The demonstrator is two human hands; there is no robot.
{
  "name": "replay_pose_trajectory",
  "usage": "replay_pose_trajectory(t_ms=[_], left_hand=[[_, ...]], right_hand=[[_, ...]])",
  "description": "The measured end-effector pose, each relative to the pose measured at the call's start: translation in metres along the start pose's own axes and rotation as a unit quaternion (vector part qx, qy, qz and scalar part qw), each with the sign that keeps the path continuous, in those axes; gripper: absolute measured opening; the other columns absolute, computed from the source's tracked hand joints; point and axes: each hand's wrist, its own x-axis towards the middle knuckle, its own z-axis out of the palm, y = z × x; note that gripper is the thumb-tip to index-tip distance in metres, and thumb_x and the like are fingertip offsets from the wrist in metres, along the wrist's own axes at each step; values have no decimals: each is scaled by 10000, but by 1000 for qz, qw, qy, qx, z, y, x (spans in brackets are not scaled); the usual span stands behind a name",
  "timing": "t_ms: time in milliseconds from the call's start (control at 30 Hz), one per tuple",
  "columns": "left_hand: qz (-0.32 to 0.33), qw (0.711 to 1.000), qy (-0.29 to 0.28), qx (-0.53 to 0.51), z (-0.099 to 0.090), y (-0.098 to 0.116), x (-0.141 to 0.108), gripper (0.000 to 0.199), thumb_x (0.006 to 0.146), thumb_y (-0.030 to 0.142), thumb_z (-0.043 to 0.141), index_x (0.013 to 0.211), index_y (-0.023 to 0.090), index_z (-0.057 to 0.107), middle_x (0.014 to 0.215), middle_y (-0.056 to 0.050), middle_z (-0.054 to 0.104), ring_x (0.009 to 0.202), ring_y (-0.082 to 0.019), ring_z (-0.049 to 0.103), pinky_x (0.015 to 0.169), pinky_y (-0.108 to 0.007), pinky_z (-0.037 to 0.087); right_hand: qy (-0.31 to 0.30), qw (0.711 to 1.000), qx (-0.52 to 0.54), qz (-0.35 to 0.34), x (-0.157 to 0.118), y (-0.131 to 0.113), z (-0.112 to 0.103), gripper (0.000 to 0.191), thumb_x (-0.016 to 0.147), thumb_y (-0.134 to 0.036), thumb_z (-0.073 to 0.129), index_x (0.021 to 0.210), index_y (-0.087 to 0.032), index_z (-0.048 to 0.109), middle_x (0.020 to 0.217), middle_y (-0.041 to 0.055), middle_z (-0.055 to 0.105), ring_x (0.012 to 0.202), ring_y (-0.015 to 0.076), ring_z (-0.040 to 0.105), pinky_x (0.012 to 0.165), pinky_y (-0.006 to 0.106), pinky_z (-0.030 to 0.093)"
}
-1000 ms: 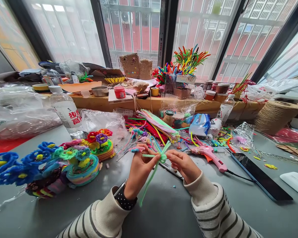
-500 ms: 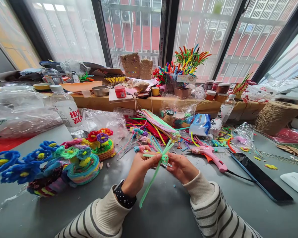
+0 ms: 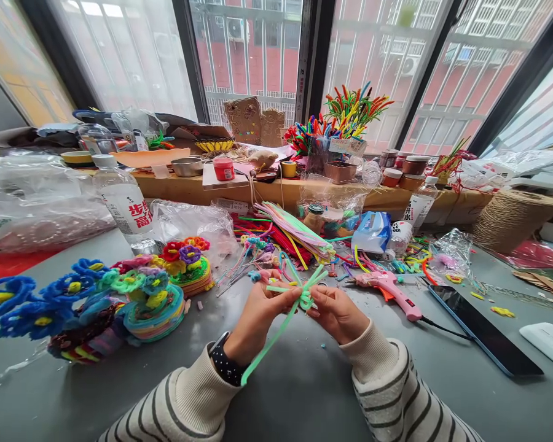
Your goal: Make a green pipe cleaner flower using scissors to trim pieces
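- presently, one green pipe-cleaner piece is held between both hands above the tabletop: fuzzy stems, a looped knot at the middle, straight ends fanning upward.
- left hand: grip pinched on the stems, thumb at the knot's left.
- right hand: grip pinched at the knot's right side.
- one long stem slants from the knot down to the edge of the ribbed left cuff.
- tabletop: smooth, grey, specked with small scraps; a broad stretch shows between the forearms.
- right side: one pink glue gun near the right hand; past it, one flat, dark-screened phone.
- left side, three fuzzy flower arrangements: a blue arrangement, a round turquoise arrangement, a red-and-purple arrangement.
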Motion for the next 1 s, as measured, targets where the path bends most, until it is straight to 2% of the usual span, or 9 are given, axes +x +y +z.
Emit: replay_pose_trajectory(t_ms=[167,300,400,533,600,700,800,900,1000], left_hand=[[-32,999,-18,-17,-2,0,3,314,629,243,624,783,175,359,539,58,512,477,-57,460,490,-185,327],[-54,998,-23,-22,-1,7,1,321,620,227,634,845,160,415,564,45,539,484,-62,481,480,-183,359],[-70,992,-30,-101,-1,10,-1,172,677,223,579,783,149,466,683,-2,578,595,-76,544,578,-196,428],[-119,973,35,-193,-2,6,0,96,702,171,523,788,138,496,827,-70,616,761,-126,596,724,-229,460],[-129,967,42,-214,-1,4,1,80,683,112,501,760,132,502,838,-78,621,787,-144,601,760,-252,459],[-106,967,23,-230,2,3,-1,118,668,91,482,770,135,522,853,-69,620,821,-155,591,803,-289,445],[-64,980,28,-185,4,3,-3,111,681,143,536,790,143,554,861,-41,607,846,-133,567,817,-273,430],[-52,992,54,-100,5,4,-3,104,640,187,611,713,120,578,816,-28,600,793,-103,557,742,-204,437],[-56,994,74,-65,5,6,-3,159,608,208,642,708,108,569,730,-11,593,687,-83,555,655,-186,437]], right_hand=[[60,997,-49,-7,0,-3,1,230,544,-333,698,636,-145,603,573,-19,497,520,63,399,444,192,260],[80,992,-76,-63,0,-4,0,207,550,-327,693,631,-163,596,486,-51,458,449,49,367,431,195,253],[127,980,-93,-122,0,-3,-1,167,562,-306,688,593,-165,602,477,-51,475,449,47,370,451,200,282],[212,950,-116,-195,0,-3,0,147,553,-287,694,634,-184,627,524,-40,534,490,61,415,506,214,337],[235,938,-142,-210,0,-2,1,145,555,-289,690,641,-188,631,534,-33,549,503,76,436,517,227,357],[241,928,-186,-216,-1,3,4,137,578,-301,669,649,-187,640,570,-11,572,526,103,465,527,252,385],[223,919,-223,-235,0,8,7,98,603,-287,652,648,-200,648,668,11,590,616,129,497,551,255,398],[199,913,-254,-248,0,11,9,65,610,-272,647,624,-208,647,715,21,581,678,142,503,541,241,397],[180,921,-256,-232,-1,11,10,90,607,-290,644,616,-201,640,703,24,575,650,140,499,510,236,394]])
